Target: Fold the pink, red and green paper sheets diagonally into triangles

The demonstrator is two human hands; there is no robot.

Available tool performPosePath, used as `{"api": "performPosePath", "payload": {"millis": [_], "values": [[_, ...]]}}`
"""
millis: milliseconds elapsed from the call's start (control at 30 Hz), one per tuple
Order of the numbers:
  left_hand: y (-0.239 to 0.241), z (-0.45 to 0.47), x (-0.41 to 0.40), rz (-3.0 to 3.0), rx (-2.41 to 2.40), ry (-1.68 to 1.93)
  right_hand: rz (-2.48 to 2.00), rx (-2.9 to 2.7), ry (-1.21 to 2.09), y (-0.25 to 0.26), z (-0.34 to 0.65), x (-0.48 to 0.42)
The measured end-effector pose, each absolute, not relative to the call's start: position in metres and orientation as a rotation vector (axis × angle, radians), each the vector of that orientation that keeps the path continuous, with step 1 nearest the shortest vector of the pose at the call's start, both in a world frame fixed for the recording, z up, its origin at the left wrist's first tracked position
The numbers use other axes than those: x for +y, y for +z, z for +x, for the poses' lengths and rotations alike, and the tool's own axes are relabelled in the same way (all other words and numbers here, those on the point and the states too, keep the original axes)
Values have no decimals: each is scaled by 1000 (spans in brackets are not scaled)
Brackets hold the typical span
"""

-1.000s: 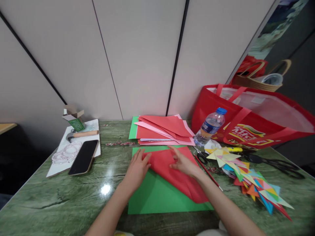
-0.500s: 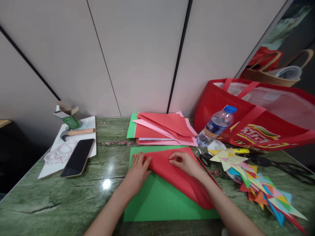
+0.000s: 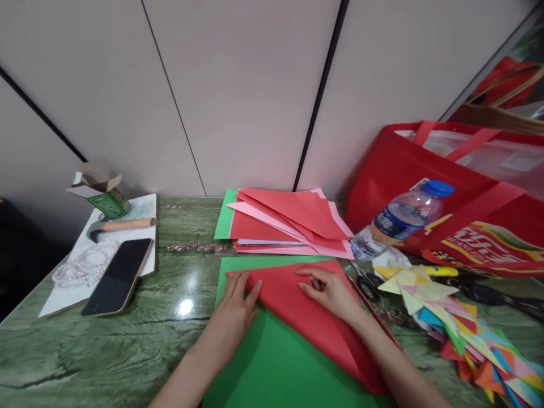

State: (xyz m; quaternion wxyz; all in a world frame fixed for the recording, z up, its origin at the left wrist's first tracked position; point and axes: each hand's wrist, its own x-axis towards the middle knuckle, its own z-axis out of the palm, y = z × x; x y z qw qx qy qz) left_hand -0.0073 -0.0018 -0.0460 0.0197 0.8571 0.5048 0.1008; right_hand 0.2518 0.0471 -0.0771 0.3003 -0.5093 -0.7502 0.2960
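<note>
Found red paper beneath fingers of left hand and right hand, atop green sheet. Observed left fingers extended on 1 corner; right fingers curled, cannot tell whether gripping. Judged mid-fold; likely calls next for aligning edges, then creasing.

Left hand lies palm-down — right hand half-curled.

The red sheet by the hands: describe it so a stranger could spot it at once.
On the green table, a green sheet lies nearer than the paper pile. Upon it lies the red sheet, folded over, its near edge slanting. Unlike the pile's red papers, it has the left hand at its left corner and the right hand over it.
</note>
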Motion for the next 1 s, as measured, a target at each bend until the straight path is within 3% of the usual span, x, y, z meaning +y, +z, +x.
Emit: {"api": "performPosePath", "payload": {"millis": [367,700,1000], "values": [[-61,-10,-6,2722,1630,136,-1364,-2027,586,-78,249,45],[-87,-14,-3,2686,1647,239,-1444,-2033,680,-72,250,43],[-78,-16,-4,2662,1601,135,-1428,-2032,696,-70,250,42]]}}
